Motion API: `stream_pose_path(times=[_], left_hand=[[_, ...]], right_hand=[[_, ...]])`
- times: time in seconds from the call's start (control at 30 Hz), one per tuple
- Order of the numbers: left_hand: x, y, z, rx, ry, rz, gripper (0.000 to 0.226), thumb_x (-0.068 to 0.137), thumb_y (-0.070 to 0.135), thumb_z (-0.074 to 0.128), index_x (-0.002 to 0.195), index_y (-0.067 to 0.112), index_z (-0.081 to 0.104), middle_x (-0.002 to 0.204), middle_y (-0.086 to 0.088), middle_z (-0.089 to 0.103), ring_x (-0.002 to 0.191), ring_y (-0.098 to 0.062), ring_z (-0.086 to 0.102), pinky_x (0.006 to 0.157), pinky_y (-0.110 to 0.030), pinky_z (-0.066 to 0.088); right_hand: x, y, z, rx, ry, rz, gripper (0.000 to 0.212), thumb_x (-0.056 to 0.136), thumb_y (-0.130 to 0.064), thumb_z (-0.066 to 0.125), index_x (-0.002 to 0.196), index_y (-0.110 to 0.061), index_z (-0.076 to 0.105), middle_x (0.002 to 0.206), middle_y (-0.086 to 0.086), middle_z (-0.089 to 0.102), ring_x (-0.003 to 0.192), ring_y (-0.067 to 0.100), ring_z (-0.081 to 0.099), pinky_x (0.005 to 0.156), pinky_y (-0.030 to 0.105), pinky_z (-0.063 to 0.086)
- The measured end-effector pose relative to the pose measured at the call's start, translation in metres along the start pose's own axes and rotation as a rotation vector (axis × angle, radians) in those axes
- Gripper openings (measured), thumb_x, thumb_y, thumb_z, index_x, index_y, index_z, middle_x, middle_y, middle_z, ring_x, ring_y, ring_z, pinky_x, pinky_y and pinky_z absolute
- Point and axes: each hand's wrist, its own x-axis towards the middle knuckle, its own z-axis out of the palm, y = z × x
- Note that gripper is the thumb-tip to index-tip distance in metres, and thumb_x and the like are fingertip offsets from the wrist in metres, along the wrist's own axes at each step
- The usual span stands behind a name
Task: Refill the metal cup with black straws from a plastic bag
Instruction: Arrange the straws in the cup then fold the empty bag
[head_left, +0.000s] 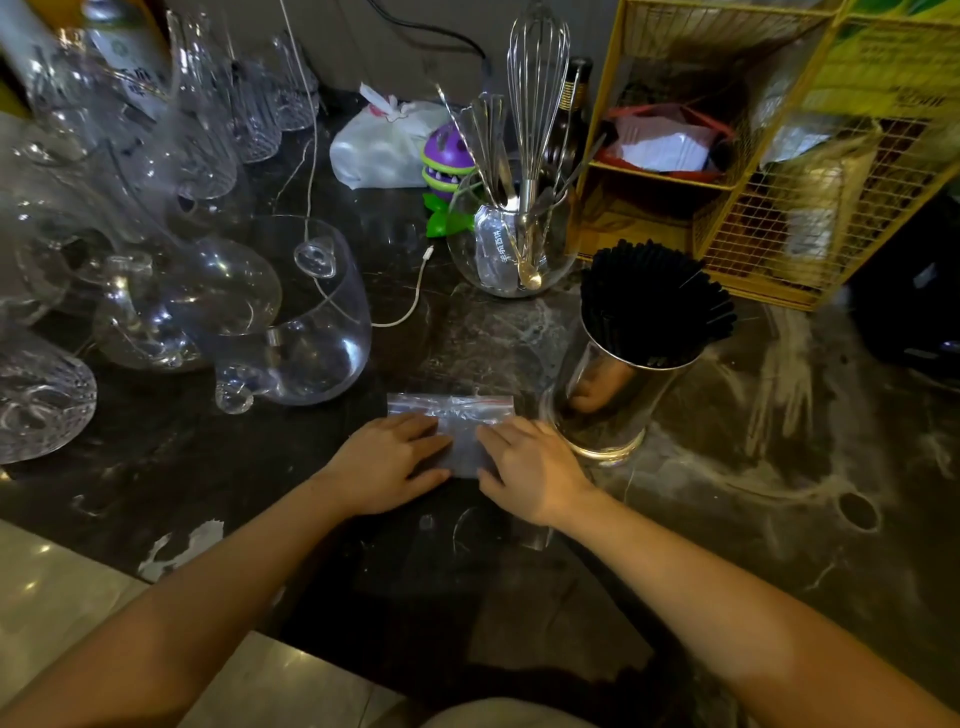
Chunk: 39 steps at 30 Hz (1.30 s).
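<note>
A shiny metal cup (605, 410) stands on the dark marble counter, right of centre, packed with black straws (657, 304) that fan out above its rim. Just left of it a clear zip-top plastic bag (457, 413) with a red seal strip lies flat on the counter; it looks empty. My left hand (387, 462) and my right hand (530, 467) both rest palm-down on the bag's near half, fingers flat, pressing it against the counter. The right hand sits right next to the cup's base.
Several clear glasses and a large glass bowl (306, 317) crowd the left side. A glass jar with a whisk and utensils (511, 244), a purple toy (447, 161) and a white cable (410, 301) stand behind. A yellow wire rack (753, 171) fills the back right.
</note>
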Motion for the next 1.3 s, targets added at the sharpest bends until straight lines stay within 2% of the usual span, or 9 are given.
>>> stream_pose_path(times=[0.17, 0.3, 0.43, 0.57, 0.67, 0.8, 0.97, 1.17, 1.3], left_hand=[[0.001, 0.008, -0.007, 0.168, -0.035, 0.099, 0.053, 0.08, 0.034, 0.048, 0.129, 0.015, 0.04, 0.136, -0.018, 0.047, 0.121, -0.033, 0.049, 0.098, -0.041, 0.043], [0.008, 0.016, -0.013, 0.136, -0.181, 0.008, 0.05, 0.089, 0.019, 0.04, 0.136, 0.016, 0.025, 0.145, -0.014, 0.033, 0.128, -0.029, 0.039, 0.102, -0.039, 0.037], [0.009, 0.007, -0.019, -0.024, -0.121, -0.032, 0.032, 0.091, 0.023, 0.04, 0.122, 0.016, 0.037, 0.121, -0.012, 0.056, 0.093, -0.02, 0.059, 0.076, -0.03, 0.046], [0.014, -0.002, -0.03, -0.141, -0.123, -0.084, 0.015, 0.089, 0.023, 0.044, 0.102, 0.022, 0.038, 0.108, -0.008, 0.058, 0.083, -0.015, 0.058, 0.075, -0.032, 0.051], [0.026, -0.008, -0.038, -0.125, -0.098, -0.101, 0.017, 0.085, 0.02, 0.049, 0.09, 0.025, 0.034, 0.105, -0.008, 0.054, 0.078, -0.013, 0.052, 0.07, -0.027, 0.042], [0.041, -0.01, -0.045, -0.052, -0.148, -0.083, 0.025, 0.085, 0.017, 0.051, 0.108, 0.011, 0.046, 0.114, -0.009, 0.045, 0.085, -0.018, 0.05, 0.074, -0.026, 0.036], [0.06, -0.019, -0.044, -0.048, -0.242, -0.058, 0.025, 0.089, 0.022, 0.044, 0.107, 0.011, 0.058, 0.117, -0.011, 0.049, 0.107, -0.024, 0.048, 0.092, -0.033, 0.04], [0.072, -0.023, -0.048, -0.205, -0.332, -0.118, 0.011, 0.084, 0.015, 0.053, 0.094, 0.015, 0.057, 0.104, -0.01, 0.059, 0.088, -0.018, 0.055, 0.078, -0.028, 0.042], [0.074, -0.024, -0.046, -0.297, -0.369, -0.198, 0.023, 0.084, 0.016, 0.053, 0.107, 0.017, 0.047, 0.092, -0.003, 0.057, 0.084, -0.016, 0.056, 0.076, -0.029, 0.043]], right_hand=[[-0.003, -0.004, -0.003, -0.043, -0.194, -0.082, 0.061, 0.088, -0.017, 0.04, 0.142, -0.005, 0.013, 0.154, 0.012, 0.019, 0.142, 0.023, 0.013, 0.117, 0.032, 0.008], [-0.001, -0.005, -0.003, -0.088, -0.169, -0.138, 0.059, 0.089, -0.008, 0.04, 0.141, -0.005, 0.014, 0.15, 0.018, 0.027, 0.139, 0.03, 0.024, 0.114, 0.039, 0.021], [0.004, -0.001, -0.006, 0.026, -0.079, -0.079, 0.037, 0.091, -0.009, 0.038, 0.127, -0.006, 0.033, 0.117, 0.02, 0.059, 0.103, 0.033, 0.059, 0.08, 0.038, 0.047], [0.012, -0.001, -0.016, 0.165, 0.026, -0.036, 0.023, 0.094, -0.017, 0.036, 0.116, -0.008, 0.039, 0.103, 0.015, 0.063, 0.085, 0.027, 0.064, 0.06, 0.031, 0.043], [0.02, -0.001, -0.022, 0.166, 0.092, -0.011, 0.019, 0.092, -0.013, 0.042, 0.111, -0.008, 0.044, 0.11, 0.012, 0.056, 0.085, 0.022, 0.06, 0.062, 0.026, 0.037], [0.034, -0.001, -0.028, 0.208, -0.005, 0.119, 0.02, 0.09, -0.004, 0.042, 0.11, -0.002, 0.047, 0.124, 0.016, 0.043, 0.092, 0.029, 0.053, 0.073, 0.035, 0.043], [0.038, 0.0, -0.027, 0.148, -0.101, 0.224, 0.026, 0.089, -0.009, 0.044, 0.114, -0.006, 0.052, 0.13, 0.014, 0.044, 0.113, 0.027, 0.049, 0.081, 0.031, 0.041], [0.041, 0.002, -0.024, 0.219, -0.06, 0.249, 0.027, 0.089, -0.013, 0.045, 0.115, -0.007, 0.049, 0.126, 0.014, 0.052, 0.118, 0.029, 0.045, 0.089, 0.038, 0.043], [0.041, 0.001, -0.024, 0.252, -0.043, 0.281, 0.034, 0.088, -0.022, 0.052, 0.117, -0.006, 0.044, 0.126, 0.015, 0.054, 0.116, 0.031, 0.048, 0.088, 0.038, 0.043]])
